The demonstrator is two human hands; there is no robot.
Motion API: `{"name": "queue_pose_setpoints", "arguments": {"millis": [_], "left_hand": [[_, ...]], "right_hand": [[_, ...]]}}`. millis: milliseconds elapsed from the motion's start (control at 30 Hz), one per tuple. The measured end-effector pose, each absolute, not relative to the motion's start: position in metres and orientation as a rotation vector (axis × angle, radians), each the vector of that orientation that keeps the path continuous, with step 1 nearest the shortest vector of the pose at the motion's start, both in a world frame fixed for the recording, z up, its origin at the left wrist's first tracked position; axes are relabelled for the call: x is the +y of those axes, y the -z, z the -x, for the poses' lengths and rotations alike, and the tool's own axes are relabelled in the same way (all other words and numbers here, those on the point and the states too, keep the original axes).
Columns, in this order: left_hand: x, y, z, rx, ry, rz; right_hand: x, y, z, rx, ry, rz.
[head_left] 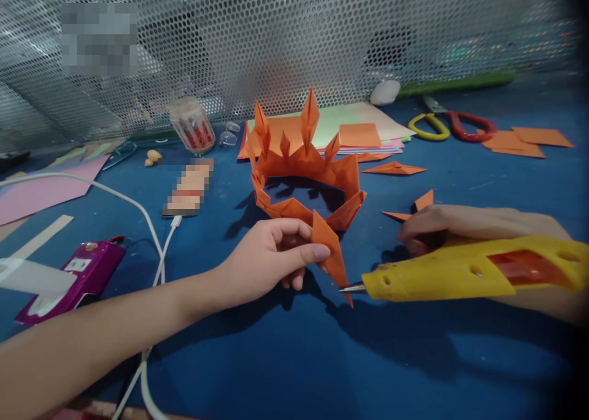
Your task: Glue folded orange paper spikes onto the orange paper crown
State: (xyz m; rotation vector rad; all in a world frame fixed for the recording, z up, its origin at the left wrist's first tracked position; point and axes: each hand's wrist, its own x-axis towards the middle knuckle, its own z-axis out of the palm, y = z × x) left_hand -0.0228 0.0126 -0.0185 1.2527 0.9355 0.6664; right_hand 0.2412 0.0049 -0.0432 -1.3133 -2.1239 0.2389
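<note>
My left hand pinches a folded orange paper piece between thumb and fingers. A yellow hot glue gun lies across my right hand, which is closed behind it, partly hidden by its body. The metal nozzle is at the lower, pointed end of the paper piece; I cannot tell whether it touches. Just beyond my left hand stands an orange paper crown with several pointed folded spikes along its band. Loose folded orange pieces lie to its right, one close to my right fingers.
Coloured paper sheets are stacked behind the crown. Scissors and orange squares lie at the back right. To the left are a jar, a phone-like device on a white cable, and a purple device. Perforated metal mesh closes the back.
</note>
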Motion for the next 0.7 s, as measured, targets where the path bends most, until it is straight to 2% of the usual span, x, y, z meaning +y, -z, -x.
{"name": "queue_pose_setpoints", "arguments": {"millis": [500,700], "left_hand": [[0.015,0.021,0.024,0.936,-0.674,-1.247],[0.015,0.020,0.023,0.943,-0.700,-1.206]], "right_hand": [[0.013,0.048,-0.255,-2.223,-0.157,1.275],[0.013,0.049,-0.254,-2.304,-0.080,1.124]]}}
